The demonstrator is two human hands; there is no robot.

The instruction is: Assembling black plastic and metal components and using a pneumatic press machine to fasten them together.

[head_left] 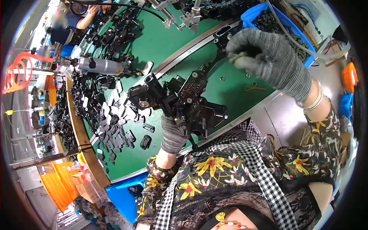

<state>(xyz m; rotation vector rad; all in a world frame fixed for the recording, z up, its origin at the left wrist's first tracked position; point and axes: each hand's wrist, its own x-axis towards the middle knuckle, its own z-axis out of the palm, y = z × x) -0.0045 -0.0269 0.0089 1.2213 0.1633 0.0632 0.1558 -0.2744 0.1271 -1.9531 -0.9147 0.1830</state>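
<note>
My left hand (171, 134), in a grey knit glove, is closed from below around a cluster of black brake lever assemblies (189, 90). They have boxy reservoirs, and screws show on the top one. Part of the grip is hidden beneath the cluster. My right hand (264, 55), gloved the same way, hovers over the table's right part with its fingers curled toward the thumb. Whatever lies between those fingertips is too small to make out. Just beyond them is a black clamp-shaped piece (222, 40). Small metal rings (222, 78) lie on the green tabletop below the right hand.
Small black and whitish caps (119, 119) lie loose left of centre, with black lever parts (115, 38) heaped behind. A cylindrical air tool (101, 66) hangs at left on a red coiled hose. A blue bin (249, 15) holds small dark parts. Another person's hand (92, 10) shows at upper left.
</note>
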